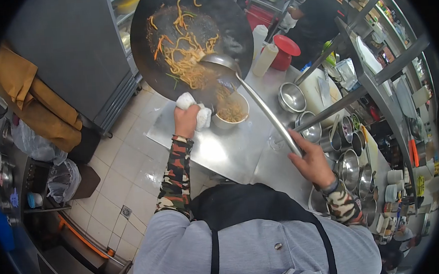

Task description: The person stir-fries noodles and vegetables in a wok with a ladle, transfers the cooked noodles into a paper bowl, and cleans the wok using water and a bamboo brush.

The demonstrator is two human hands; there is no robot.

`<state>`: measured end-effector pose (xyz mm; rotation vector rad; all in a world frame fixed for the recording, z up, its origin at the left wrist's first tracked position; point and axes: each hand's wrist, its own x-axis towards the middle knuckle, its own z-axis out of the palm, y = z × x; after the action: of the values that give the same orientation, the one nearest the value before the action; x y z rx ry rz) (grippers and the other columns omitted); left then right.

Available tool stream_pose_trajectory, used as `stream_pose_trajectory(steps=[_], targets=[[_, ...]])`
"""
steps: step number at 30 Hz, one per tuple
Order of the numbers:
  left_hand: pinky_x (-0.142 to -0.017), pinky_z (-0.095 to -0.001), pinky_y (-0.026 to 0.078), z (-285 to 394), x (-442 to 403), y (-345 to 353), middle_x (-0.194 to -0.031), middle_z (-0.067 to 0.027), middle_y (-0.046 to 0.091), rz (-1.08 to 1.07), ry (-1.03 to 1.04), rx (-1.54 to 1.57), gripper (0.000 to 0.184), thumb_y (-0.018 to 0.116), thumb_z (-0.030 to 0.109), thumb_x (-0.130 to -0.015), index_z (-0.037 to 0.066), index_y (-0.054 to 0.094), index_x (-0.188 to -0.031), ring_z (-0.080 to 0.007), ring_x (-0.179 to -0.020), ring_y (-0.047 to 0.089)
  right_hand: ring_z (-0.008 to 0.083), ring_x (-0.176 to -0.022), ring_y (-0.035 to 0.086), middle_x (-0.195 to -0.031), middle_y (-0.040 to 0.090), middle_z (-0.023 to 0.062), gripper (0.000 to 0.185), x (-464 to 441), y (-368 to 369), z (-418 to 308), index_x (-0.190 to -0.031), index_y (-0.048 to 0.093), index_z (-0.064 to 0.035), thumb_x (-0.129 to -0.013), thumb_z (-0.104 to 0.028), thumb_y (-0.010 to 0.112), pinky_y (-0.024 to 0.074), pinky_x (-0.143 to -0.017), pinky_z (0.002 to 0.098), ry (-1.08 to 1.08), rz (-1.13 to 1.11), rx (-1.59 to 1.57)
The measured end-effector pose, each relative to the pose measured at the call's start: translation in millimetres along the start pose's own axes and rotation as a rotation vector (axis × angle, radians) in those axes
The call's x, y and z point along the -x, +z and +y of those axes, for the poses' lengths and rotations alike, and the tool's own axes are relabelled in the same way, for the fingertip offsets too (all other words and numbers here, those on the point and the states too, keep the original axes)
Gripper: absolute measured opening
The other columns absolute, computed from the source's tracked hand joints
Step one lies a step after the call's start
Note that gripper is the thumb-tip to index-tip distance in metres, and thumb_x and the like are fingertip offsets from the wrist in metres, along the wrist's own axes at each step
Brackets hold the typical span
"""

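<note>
A large dark wok (150,73) is tilted over the steel counter, with noodles (187,63) and vegetable strips inside. My left hand (186,120) is closed around a folded white cloth (201,117) at the wok's near edge; the cloth hides the grip point. In my right hand (310,159) is the long handle of a metal ladle (219,61), whose bowl rests among the noodles. Just below the wok's lip stands a white round container (246,116) with noodles in it. Some noodles at the lip look blurred above the container.
Two squeeze bottles (266,59) and a red container (285,50) stand beyond the ladle. Metal bowls (292,98) line the right side under a shelf rail (338,103). Another person (318,20) is at the back right. A grey cabinet (68,51) stands left.
</note>
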<state>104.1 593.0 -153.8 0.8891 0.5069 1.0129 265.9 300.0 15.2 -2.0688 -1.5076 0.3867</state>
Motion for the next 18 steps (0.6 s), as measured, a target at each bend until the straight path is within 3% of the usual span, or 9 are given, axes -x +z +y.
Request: stream_pose_trajectory(steps=[1,4,9,11,18], targets=[[-0.050,-0.0303,0.049,1.9,1.7,-0.5,-0.071,-0.0045,0.057,-0.005,0.010,-0.007,0.006,0.051,0.001,-0.077,0.007,0.050,-0.076,-0.0162,-0.057,0.059,0.0340,-0.106,0.060,-0.113,0.060,0.0244,0.057,-13.1,1.9,-1.9,-0.132,0.047,-0.0030,-0.078,-0.006,0.062,0.0465,-0.090,0.0345,-0.009,0.023,0.054],[-0.051,-0.0310,0.051,0.7,5.1,1.1,-0.073,-0.0060,0.058,-0.002,-0.033,0.018,0.005,0.051,0.001,-0.077,0.006,0.051,-0.076,-0.0165,-0.059,0.060,0.0377,-0.103,0.059,-0.111,0.061,0.0236,0.056,-75.2,13.1,-3.9,-0.132,0.047,-0.0054,-0.078,-0.008,0.061,0.0481,-0.087,0.0375,-0.114,0.155,0.133],[-0.052,-0.0307,0.051,9.5,15.2,15.2,-0.073,-0.0063,0.059,0.007,-0.060,0.022,0.006,0.052,0.001,-0.077,0.006,0.051,-0.075,-0.0164,-0.059,0.060,0.0394,-0.082,0.061,-0.091,0.062,0.0199,0.061,-180.7,34.3,-5.4,-0.137,0.041,-0.0137,-0.079,-0.009,0.060,0.0492,-0.072,0.0458,-0.231,0.378,0.242],[-0.051,-0.0297,0.050,11.5,17.1,17.3,-0.071,-0.0048,0.057,0.004,-0.048,-0.012,0.007,0.052,0.000,-0.076,0.007,0.050,-0.075,-0.0161,-0.059,0.060,0.0382,-0.073,0.060,-0.083,0.057,0.0190,0.063,-194.4,43.6,1.6,-0.139,0.038,-0.0165,-0.080,-0.009,0.058,0.0480,-0.065,0.0479,-0.305,0.442,0.354],[-0.051,-0.0295,0.049,25.4,15.1,18.8,-0.067,-0.0009,0.051,-0.013,-0.024,0.017,0.014,0.049,-0.004,-0.075,0.009,0.045,-0.071,-0.0133,-0.057,0.056,0.0367,-0.071,0.060,-0.080,0.055,0.0185,0.066,-54.0,30.1,28.3,-0.138,0.041,-0.0202,-0.077,-0.007,0.060,0.0496,-0.065,0.0462,-0.129,0.067,0.386]])
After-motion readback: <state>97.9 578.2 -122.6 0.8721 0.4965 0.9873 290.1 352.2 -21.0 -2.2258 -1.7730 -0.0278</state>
